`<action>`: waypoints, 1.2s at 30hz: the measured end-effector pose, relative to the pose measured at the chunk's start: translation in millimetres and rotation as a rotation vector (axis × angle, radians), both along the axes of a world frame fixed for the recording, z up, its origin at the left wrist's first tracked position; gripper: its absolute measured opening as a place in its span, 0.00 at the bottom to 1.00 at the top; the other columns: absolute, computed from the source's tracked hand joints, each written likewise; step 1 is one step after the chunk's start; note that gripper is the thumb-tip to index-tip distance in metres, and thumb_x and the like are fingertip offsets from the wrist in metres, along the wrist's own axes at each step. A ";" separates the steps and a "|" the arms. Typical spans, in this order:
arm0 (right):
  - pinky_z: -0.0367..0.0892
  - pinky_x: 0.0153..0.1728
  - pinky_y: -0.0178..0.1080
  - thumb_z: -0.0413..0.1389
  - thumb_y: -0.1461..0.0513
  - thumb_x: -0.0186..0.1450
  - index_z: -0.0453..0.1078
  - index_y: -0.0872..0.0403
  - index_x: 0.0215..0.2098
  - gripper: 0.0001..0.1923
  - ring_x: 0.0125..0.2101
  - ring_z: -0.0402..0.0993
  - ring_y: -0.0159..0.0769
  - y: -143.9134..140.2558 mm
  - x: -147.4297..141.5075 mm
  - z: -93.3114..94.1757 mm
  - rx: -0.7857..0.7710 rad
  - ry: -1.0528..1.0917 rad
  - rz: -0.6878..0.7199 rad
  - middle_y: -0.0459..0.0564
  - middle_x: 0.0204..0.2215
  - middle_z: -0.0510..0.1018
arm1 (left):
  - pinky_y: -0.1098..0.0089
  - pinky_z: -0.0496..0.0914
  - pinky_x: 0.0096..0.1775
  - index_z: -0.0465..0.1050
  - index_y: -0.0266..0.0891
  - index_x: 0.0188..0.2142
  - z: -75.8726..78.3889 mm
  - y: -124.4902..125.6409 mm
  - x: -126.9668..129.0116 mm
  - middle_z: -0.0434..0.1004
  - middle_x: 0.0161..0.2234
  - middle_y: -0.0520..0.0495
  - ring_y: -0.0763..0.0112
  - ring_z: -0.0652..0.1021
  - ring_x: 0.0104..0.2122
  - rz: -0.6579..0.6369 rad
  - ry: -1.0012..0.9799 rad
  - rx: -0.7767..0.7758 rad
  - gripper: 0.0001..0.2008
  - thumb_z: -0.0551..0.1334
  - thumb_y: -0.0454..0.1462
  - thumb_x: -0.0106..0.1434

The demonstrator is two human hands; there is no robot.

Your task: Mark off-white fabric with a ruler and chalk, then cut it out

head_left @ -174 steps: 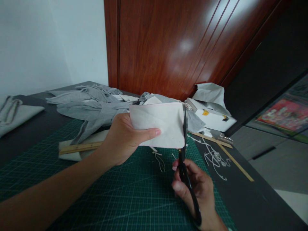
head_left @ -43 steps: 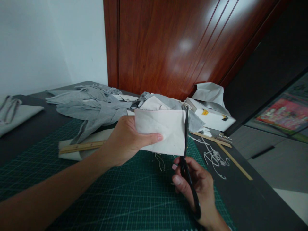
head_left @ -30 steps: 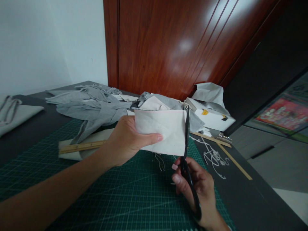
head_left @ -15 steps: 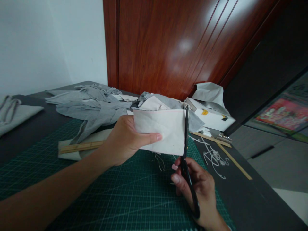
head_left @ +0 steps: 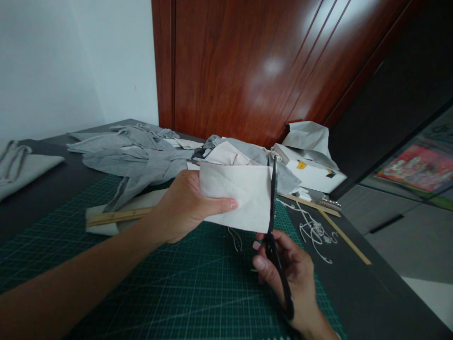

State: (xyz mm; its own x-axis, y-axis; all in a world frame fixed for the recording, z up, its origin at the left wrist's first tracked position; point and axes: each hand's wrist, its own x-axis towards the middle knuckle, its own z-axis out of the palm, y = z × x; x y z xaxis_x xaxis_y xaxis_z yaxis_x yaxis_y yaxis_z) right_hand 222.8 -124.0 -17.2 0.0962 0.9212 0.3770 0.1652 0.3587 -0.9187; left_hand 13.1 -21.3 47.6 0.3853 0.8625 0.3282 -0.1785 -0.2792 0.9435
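Left hand (head_left: 184, 208) gripping folded off-white cloth piece (head_left: 237, 193), right hand (head_left: 286, 274) clasping black-handled scissors (head_left: 274, 226) at its edge; best trimmed taut, blades upright.

A green gridded cutting mat (head_left: 198, 293) covers the dark desk (head_left: 371, 293). On it lies a pale wooden ruler (head_left: 120, 216) atop a folded cream cloth (head_left: 106, 227). Farther back sprawls a heap of grey fabric (head_left: 141, 156), with a white cardboard box (head_left: 311, 174) beside it under crumpled white paper (head_left: 307, 134). Thin white fabric trimmings (head_left: 314, 231) curl near a long wooden strip (head_left: 345, 238). A reddish-brown wooden door (head_left: 255, 66) stands behind.
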 end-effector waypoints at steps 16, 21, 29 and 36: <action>0.64 0.19 0.31 0.70 0.56 0.64 0.77 0.49 0.42 0.11 0.19 0.66 0.28 -2.7 2.1 2.4 -0.013 -0.094 -0.017 0.39 0.23 0.72 | 0.50 0.81 0.49 0.85 0.39 0.48 -0.5 0.0 1.9 0.89 0.44 0.44 0.50 0.87 0.44 -0.005 -0.017 -0.011 0.22 0.78 0.35 0.52; 0.64 0.18 0.32 0.69 0.55 0.64 0.76 0.49 0.41 0.12 0.18 0.66 0.29 -3.3 1.6 3.6 -0.013 -0.111 -0.028 0.39 0.22 0.71 | 0.51 0.81 0.51 0.85 0.39 0.50 1.1 -0.5 0.9 0.89 0.45 0.44 0.51 0.87 0.45 -0.006 -0.005 -0.017 0.23 0.78 0.35 0.53; 0.63 0.18 0.33 0.69 0.55 0.64 0.77 0.50 0.40 0.11 0.17 0.66 0.29 -3.3 0.6 4.3 -0.015 -0.132 -0.054 0.39 0.21 0.72 | 0.52 0.80 0.51 0.84 0.38 0.51 2.0 -0.9 -0.1 0.89 0.45 0.44 0.52 0.87 0.46 -0.026 -0.005 -0.050 0.24 0.79 0.36 0.53; 0.63 0.18 0.33 0.70 0.55 0.63 0.77 0.49 0.39 0.11 0.17 0.66 0.29 -3.7 -1.6 7.0 -0.022 -0.128 -0.066 0.39 0.21 0.72 | 0.52 0.80 0.51 0.83 0.37 0.51 2.2 -3.2 0.9 0.89 0.45 0.43 0.53 0.87 0.45 -0.024 -0.026 -0.061 0.25 0.79 0.34 0.53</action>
